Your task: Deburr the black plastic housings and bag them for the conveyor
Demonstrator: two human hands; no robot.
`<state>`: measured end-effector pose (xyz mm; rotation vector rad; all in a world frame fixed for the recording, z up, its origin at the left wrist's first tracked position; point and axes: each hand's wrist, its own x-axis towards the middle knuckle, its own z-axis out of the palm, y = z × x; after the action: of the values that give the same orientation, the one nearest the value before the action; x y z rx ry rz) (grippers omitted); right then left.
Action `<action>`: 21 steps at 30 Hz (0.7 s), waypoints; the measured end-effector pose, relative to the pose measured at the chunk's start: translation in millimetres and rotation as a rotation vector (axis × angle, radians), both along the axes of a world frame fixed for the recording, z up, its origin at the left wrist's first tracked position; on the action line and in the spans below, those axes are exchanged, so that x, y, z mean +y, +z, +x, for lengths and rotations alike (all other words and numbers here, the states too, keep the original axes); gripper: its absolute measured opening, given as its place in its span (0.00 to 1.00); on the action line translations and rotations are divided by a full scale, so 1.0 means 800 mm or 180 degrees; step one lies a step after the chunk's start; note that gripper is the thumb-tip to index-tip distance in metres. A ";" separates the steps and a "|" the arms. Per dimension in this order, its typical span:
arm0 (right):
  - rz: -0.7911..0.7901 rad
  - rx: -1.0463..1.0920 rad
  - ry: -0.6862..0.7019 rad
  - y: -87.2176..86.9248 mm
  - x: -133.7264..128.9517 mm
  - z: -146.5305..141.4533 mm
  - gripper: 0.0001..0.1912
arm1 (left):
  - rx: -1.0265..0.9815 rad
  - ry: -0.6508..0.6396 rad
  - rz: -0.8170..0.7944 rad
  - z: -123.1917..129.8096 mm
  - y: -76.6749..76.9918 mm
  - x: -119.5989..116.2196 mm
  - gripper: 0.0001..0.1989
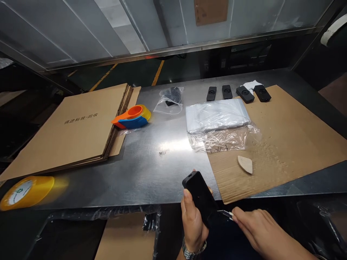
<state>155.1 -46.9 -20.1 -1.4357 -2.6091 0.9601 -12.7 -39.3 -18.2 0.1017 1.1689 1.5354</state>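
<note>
My left hand [193,220], with a metal-banded watch at the wrist, is wrapped round a black rectangular device [202,196] held tilted at the table's front edge. In my right hand [253,224] is a small thin blade-like tool [226,213], pinched between the fingers, its tip close to the lower right side of the device. Whether the tip touches it cannot be made out. A tan wedge-shaped piece [245,164] lies beyond my hands on a cardboard sheet [292,144].
A stack of plastic bags [218,115] lies mid-table, with several black devices [227,91] behind it. Further left are a bagged black item [173,96], an orange and blue tape dispenser [132,117], stacked cardboard [78,126] and a yellow tape roll [27,192].
</note>
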 end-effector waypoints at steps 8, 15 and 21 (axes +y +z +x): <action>-0.3726 0.2004 -0.0445 -0.004 0.010 -0.004 0.28 | -0.0854 -0.0118 0.0052 -0.004 0.005 0.012 0.21; -0.1031 0.1670 -0.0312 0.038 0.037 -0.003 0.10 | -0.1989 -0.0899 -0.0867 -0.001 0.001 0.019 0.22; -0.0428 0.1712 0.0139 0.021 0.025 -0.013 0.07 | -0.1896 -0.0559 -0.0908 0.005 0.001 0.019 0.19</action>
<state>144.8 -27.3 -3.4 -0.9616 -2.2190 1.3272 -8.6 -24.1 -17.2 -0.4091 0.8556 1.1174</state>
